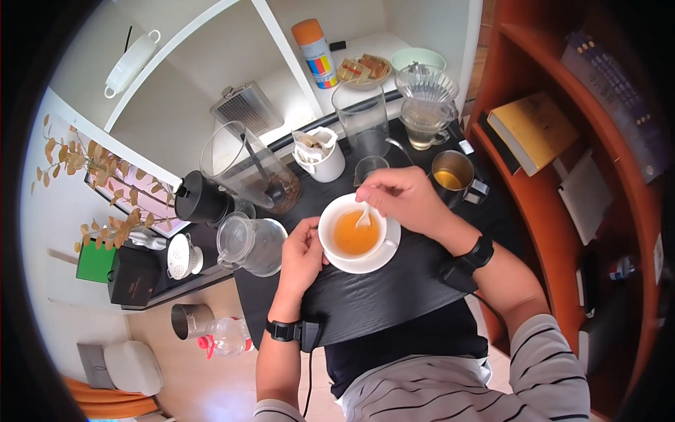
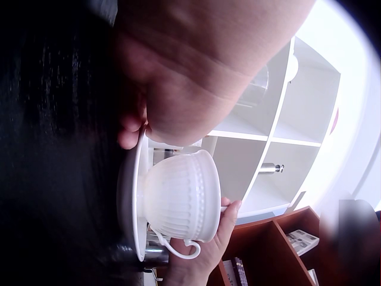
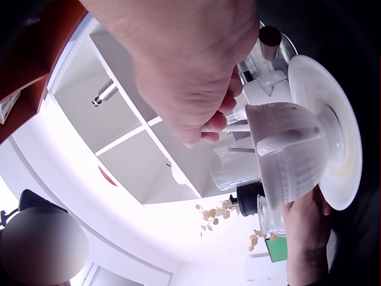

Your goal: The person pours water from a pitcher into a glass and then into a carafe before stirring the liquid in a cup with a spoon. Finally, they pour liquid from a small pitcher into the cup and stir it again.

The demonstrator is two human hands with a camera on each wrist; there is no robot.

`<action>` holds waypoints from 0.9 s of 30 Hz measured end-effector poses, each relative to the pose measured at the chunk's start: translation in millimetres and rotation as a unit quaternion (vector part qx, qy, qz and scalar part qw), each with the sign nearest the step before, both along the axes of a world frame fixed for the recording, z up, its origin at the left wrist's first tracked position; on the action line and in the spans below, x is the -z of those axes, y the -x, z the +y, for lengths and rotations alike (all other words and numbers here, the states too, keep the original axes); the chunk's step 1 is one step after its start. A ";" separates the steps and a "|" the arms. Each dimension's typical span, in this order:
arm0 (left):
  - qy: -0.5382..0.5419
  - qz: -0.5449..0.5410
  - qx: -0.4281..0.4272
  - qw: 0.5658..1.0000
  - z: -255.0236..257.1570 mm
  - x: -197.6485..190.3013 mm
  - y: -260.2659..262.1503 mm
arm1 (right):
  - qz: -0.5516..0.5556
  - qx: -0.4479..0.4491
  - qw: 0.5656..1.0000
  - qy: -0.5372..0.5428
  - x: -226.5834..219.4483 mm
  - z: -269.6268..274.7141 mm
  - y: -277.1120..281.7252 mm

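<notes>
A white cup [image 1: 325,232] of amber liquid stands on a white saucer [image 1: 391,254] on the black table. My right hand [image 1: 402,199] pinches the handle of a white spoon [image 1: 363,219], whose bowl is in the liquid. Beside the cup, my left hand [image 1: 302,258] holds the saucer's left edge, fingers partly hidden. The ribbed side of the cup [image 2: 178,193] and the saucer [image 2: 141,196] show in the left wrist view. In the right wrist view the spoon handle [image 3: 232,128] passes from the fingers over the cup rim.
Around the cup stand a lidded glass pitcher [image 1: 249,245], a tall glass with a dark scoop [image 1: 232,158], a white mug with a drip bag [image 1: 325,165], a metal cup [image 1: 452,171] and a glass dripper [image 1: 427,116]. An orange-brown bookshelf [image 1: 520,63] is on the right.
</notes>
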State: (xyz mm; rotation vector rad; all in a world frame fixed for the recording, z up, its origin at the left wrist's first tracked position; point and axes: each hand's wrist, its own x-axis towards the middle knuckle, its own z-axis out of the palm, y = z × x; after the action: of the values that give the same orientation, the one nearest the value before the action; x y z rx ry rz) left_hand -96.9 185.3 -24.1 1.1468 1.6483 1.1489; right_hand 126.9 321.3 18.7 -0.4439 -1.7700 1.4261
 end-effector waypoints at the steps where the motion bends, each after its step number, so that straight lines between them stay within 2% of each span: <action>1: 0.004 0.003 -0.001 1.000 0.1 -0.6 -0.1 | -0.005 -0.010 1.000 0.012 1.1 0.7 0.5; 9: -0.022 0.007 0.006 1.000 -0.9 4.1 2.3 | -0.011 -0.056 0.997 0.045 -1.6 1.9 -2.5; 17: -0.053 0.013 0.004 0.999 -1.3 10.8 5.8 | -0.046 -0.082 0.995 0.032 -3.8 1.9 1.8; 24: -0.072 0.029 -0.001 0.997 -0.5 21.4 9.0 | -0.144 0.006 0.988 -0.063 -28.1 -8.3 -5.4; 27: -0.078 0.042 -0.004 0.996 -2.4 16.6 6.5 | -0.160 -0.046 0.984 -0.069 -26.5 -14.5 -2.8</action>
State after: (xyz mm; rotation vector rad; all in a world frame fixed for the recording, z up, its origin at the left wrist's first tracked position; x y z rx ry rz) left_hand -103.4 182.8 -40.7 1.3046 1.6500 1.2680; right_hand 129.7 306.8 45.1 -0.5483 -2.1574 1.3382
